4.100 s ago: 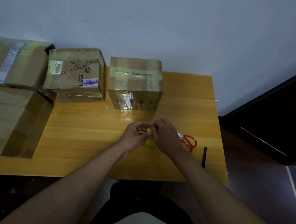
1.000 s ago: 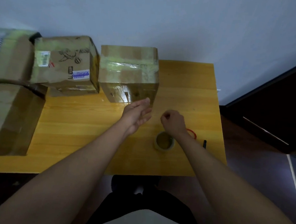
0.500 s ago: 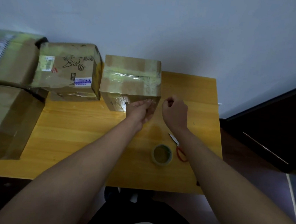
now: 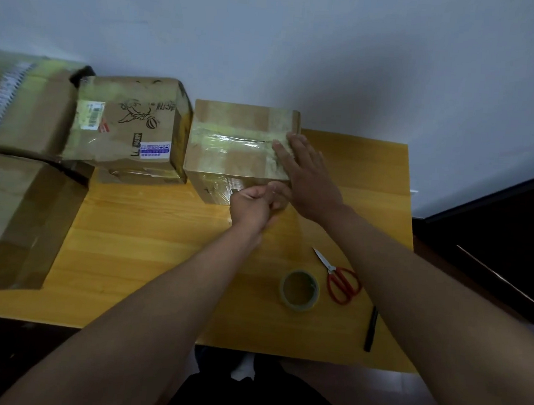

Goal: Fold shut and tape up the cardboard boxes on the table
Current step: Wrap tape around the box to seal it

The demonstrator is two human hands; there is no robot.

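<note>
A closed cardboard box (image 4: pixel 232 143) with clear tape across its top stands at the back middle of the wooden table (image 4: pixel 149 241). My right hand (image 4: pixel 306 170) lies flat with straight fingers on the right part of the box's top. My left hand (image 4: pixel 252 206) is at the box's front face near its right corner, fingers curled and pinching a clear strip of tape there. The tape strip itself is barely visible. A roll of clear tape (image 4: pixel 299 290) lies flat on the table near the front right.
Red-handled scissors (image 4: pixel 339 278) lie right of the roll, with a black pen (image 4: pixel 370 329) near the table's right front edge. A printed box (image 4: pixel 129 126) stands left of the taped box. Larger boxes (image 4: pixel 23 103) fill the far left.
My right hand has opened and moved up onto the box's top. My left hand stays at the front face with the strip. The roll lies on the table since a second ago.
</note>
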